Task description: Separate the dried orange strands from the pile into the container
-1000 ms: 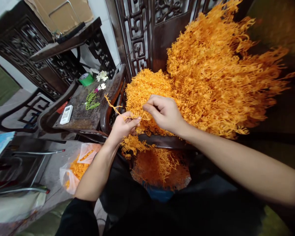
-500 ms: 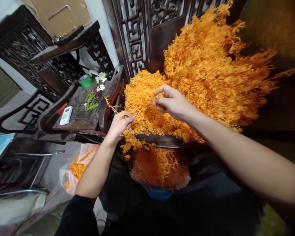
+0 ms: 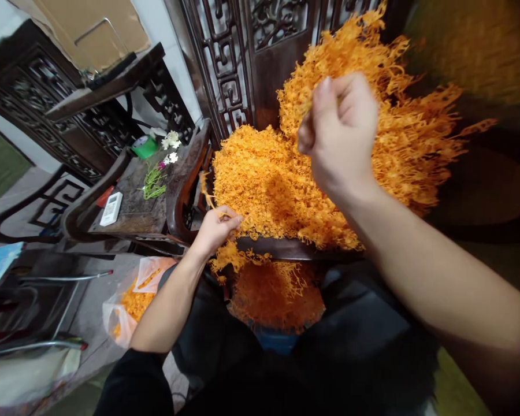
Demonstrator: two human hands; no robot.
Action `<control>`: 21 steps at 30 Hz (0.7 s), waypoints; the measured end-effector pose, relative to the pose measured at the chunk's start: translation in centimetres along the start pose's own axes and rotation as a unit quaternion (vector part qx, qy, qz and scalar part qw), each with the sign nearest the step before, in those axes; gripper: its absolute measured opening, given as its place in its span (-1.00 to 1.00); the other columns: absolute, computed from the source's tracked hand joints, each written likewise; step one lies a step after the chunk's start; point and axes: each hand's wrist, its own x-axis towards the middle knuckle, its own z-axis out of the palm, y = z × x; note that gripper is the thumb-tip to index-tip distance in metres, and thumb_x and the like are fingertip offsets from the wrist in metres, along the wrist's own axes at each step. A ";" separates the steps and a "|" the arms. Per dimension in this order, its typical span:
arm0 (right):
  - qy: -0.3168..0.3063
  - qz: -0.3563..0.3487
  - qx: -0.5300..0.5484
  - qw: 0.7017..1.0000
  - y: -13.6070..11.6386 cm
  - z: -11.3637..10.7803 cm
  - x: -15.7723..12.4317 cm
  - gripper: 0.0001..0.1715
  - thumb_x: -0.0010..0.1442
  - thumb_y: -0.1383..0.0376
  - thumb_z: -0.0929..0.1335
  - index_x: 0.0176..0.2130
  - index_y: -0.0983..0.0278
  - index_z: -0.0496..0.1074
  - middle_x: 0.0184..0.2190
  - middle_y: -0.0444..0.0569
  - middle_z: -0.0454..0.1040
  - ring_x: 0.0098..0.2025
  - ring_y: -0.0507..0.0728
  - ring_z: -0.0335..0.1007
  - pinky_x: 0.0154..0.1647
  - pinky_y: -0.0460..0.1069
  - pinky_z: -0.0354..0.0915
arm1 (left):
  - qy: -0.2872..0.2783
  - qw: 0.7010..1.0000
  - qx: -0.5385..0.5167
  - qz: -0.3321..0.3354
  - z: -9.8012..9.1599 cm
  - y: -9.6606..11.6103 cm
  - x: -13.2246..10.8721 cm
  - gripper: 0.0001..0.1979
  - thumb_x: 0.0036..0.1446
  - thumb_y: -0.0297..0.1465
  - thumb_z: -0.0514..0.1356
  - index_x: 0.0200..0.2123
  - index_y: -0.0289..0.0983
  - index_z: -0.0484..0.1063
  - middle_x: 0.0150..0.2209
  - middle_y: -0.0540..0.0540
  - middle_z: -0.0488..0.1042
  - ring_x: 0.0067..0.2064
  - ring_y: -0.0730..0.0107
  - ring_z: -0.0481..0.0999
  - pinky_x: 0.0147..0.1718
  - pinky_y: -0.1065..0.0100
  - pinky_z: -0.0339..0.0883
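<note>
My left hand [image 3: 216, 228] is closed in a pinch on a thin, branching orange strand [image 3: 205, 190], which sticks up past the knuckles. Just right of it spreads a heap of small orange bits [image 3: 247, 167] on a dark wooden seat. My right hand [image 3: 344, 130] is raised in a fist in front of a taller pile of long orange strands [image 3: 411, 138]; whatever its curled fingers hold is hidden. Below the seat edge, between my knees, more fine orange strands lie in a reddish container [image 3: 277, 297]. A loose orange clump [image 3: 234, 257] hangs over the edge.
On a small wooden table [image 3: 149, 214] at left lie a white remote control [image 3: 111, 209], green tape [image 3: 144, 147], green stems [image 3: 153, 184] and white flowers [image 3: 171, 140]. A translucent plastic bag [image 3: 112, 318] with orange pieces stands on the floor. Carved dark wood [image 3: 229, 86] rises behind.
My right hand has risen up and to the right, away from the small heap, and closed into a fist. My left hand stays near its place, still pinching the strand, whose free end now points more upright.
</note>
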 end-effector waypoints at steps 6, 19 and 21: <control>-0.211 0.117 -0.010 0.971 3.2 1.4 -2.1 -0.88 0.33 0.20 0.39 -0.19 0.21 0.44 -0.35 -0.07 0.56 -0.43 0.09 0.37 -0.32 0.05 0.29 | 0.025 0.984 -0.169 0.059 0.1 2.2 0.4 -0.66 -0.08 -0.27 0.47 -0.38 -0.28 0.40 -0.53 0.11 0.45 -0.71 0.77 0.09 -0.66 0.53 0.19; -0.613 0.038 -0.025 0.789 0.6 3.3 -8.5 -0.74 0.16 0.41 0.37 -0.55 0.23 0.40 -0.56 -0.17 0.44 -0.53 0.00 0.23 -0.46 -0.01 0.12 | 0.161 0.944 -0.259 0.124 -2.5 3.9 2.0 -0.69 -0.08 -0.45 0.44 -0.39 -0.26 0.33 -0.50 0.12 0.39 -0.63 0.75 0.16 -0.64 0.60 0.13; -0.530 0.080 -0.076 0.841 2.3 2.4 -6.5 -0.73 0.13 0.40 0.37 -0.58 0.23 0.36 -0.56 -0.13 0.41 -0.52 0.02 0.22 -0.44 0.00 0.13 | 0.142 0.953 -0.236 0.123 -2.1 3.7 1.5 -0.68 -0.04 -0.36 0.46 -0.40 -0.25 0.34 -0.49 0.12 0.40 -0.66 0.75 0.09 -0.65 0.57 0.15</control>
